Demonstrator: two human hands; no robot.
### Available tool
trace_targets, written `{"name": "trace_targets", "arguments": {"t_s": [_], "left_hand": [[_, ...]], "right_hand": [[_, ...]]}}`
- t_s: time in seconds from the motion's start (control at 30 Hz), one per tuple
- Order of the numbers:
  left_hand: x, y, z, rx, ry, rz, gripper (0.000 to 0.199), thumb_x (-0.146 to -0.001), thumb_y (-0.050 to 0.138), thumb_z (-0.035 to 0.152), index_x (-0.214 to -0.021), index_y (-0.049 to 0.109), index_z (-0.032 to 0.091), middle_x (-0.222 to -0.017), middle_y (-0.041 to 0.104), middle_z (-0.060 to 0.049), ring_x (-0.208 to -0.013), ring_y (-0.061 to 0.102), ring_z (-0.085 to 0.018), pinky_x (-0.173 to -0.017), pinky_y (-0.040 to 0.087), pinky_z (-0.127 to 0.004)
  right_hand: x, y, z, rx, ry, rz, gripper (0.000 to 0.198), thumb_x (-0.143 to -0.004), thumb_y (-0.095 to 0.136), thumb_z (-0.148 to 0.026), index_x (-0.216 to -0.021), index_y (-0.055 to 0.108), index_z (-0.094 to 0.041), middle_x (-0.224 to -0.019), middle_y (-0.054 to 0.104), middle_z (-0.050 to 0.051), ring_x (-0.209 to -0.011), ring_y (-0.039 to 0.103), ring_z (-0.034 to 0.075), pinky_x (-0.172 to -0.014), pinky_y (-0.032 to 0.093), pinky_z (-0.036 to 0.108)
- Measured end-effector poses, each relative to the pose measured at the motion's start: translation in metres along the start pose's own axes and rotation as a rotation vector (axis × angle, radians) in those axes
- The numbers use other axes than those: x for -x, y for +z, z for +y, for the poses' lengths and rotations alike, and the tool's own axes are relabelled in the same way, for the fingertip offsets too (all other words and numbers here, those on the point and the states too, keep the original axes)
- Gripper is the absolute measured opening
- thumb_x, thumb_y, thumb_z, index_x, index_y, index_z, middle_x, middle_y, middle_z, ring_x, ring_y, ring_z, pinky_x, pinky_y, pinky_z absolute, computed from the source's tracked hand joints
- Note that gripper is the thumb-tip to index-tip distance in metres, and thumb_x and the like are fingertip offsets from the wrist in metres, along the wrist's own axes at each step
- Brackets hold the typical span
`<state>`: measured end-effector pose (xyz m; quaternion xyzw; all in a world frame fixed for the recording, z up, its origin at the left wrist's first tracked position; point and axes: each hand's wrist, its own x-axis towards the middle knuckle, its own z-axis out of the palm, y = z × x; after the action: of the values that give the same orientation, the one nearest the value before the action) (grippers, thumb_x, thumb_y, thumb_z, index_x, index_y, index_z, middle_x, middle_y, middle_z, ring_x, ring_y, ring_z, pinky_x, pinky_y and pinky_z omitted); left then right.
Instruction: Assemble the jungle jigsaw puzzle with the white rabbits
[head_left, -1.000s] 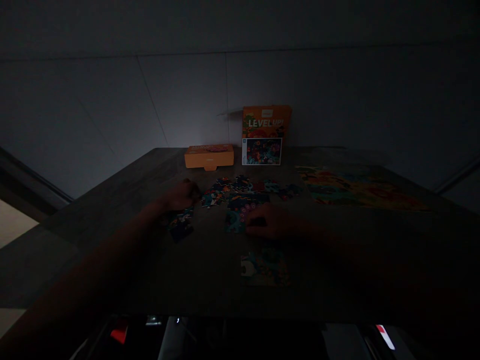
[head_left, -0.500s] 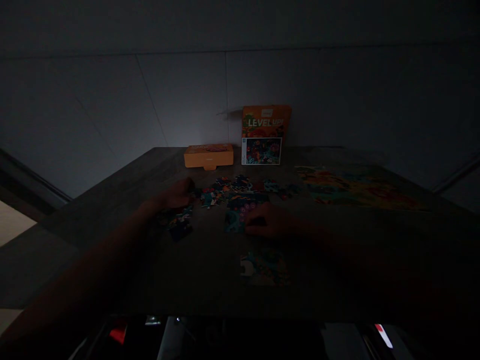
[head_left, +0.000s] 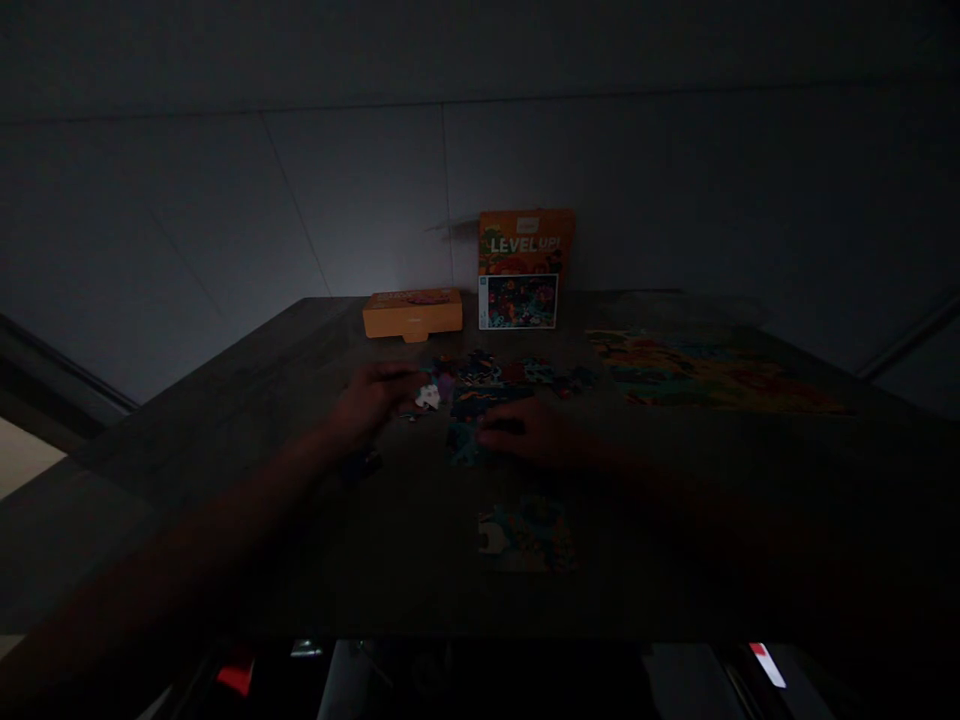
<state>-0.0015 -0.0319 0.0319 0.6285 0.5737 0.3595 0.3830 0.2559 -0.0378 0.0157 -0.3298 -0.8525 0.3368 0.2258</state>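
Observation:
In the dim head view, my left hand (head_left: 371, 400) reaches over the table with its fingers bent around a light puzzle piece (head_left: 428, 397) at the fingertips. Loose puzzle pieces (head_left: 480, 369) lie in a pile just beyond. My right hand (head_left: 529, 432) is curled at a joined puzzle section (head_left: 463, 442), fingers and thumb against its right part and covering some of it. Nearer to me lies another joined puzzle section (head_left: 529, 540) with a pale shape at its left. A few dark pieces (head_left: 364, 465) sit below my left wrist.
An orange box (head_left: 412, 316) lies at the back of the table (head_left: 247, 400). Beside it an upright "LEVEL UP!" box (head_left: 527, 240) leans by the wall, a picture card (head_left: 519, 302) in front. To the right lies a large colourful puzzle picture (head_left: 720, 375).
My left hand has moved right from the left-hand pieces to the pile, and a light piece now shows at its fingertips. My right hand has stayed nearly still on the section.

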Motion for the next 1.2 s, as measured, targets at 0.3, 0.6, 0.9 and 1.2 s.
{"name": "trace_targets", "arguments": {"t_s": [0.3, 0.6, 0.9, 1.2], "left_hand": [[0.027, 0.036, 0.009, 0.162, 0.103, -0.343, 0.023, -0.075, 0.074, 0.037, -0.080, 0.071, 0.015, -0.070, 0.066, 0.000, -0.062, 0.057, -0.012, -0.057, 0.046, -0.022], [0.031, 0.030, 0.015, 0.095, 0.224, -0.531, 0.042, -0.082, 0.069, 0.030, -0.120, 0.055, 0.017, -0.083, 0.067, 0.000, -0.065, 0.058, -0.011, -0.057, 0.043, -0.020], [0.031, 0.022, 0.012, -0.153, 0.164, -0.749, 0.028, -0.078, 0.073, 0.038, -0.086, 0.055, 0.018, -0.070, 0.063, 0.003, -0.060, 0.059, -0.012, -0.050, 0.041, -0.018], [0.037, 0.014, 0.023, -0.349, 0.148, -0.906, 0.027, -0.072, 0.077, 0.037, -0.077, 0.058, 0.018, -0.070, 0.062, 0.003, -0.062, 0.059, -0.013, -0.048, 0.040, -0.018]], "right_hand": [[-0.001, 0.004, -0.003, -0.143, 0.062, 0.216, 0.026, -0.085, 0.057, -0.039, -0.075, 0.059, -0.015, -0.063, 0.056, -0.001, -0.058, 0.051, 0.011, -0.053, 0.035, 0.022], [0.001, 0.003, -0.007, -0.091, -0.037, 0.044, 0.022, -0.086, 0.059, -0.034, -0.084, 0.068, -0.014, -0.075, 0.067, 0.002, -0.068, 0.058, 0.013, -0.062, 0.040, 0.024], [0.003, 0.005, -0.005, 0.051, -0.146, -0.066, 0.030, -0.088, 0.058, -0.039, -0.073, 0.067, -0.014, -0.068, 0.061, 0.001, -0.066, 0.054, 0.013, -0.063, 0.037, 0.025], [0.003, 0.002, 0.004, 0.134, -0.235, -0.100, 0.025, -0.090, 0.056, -0.033, -0.082, 0.069, -0.014, -0.075, 0.067, 0.003, -0.068, 0.057, 0.014, -0.065, 0.038, 0.026]]}}
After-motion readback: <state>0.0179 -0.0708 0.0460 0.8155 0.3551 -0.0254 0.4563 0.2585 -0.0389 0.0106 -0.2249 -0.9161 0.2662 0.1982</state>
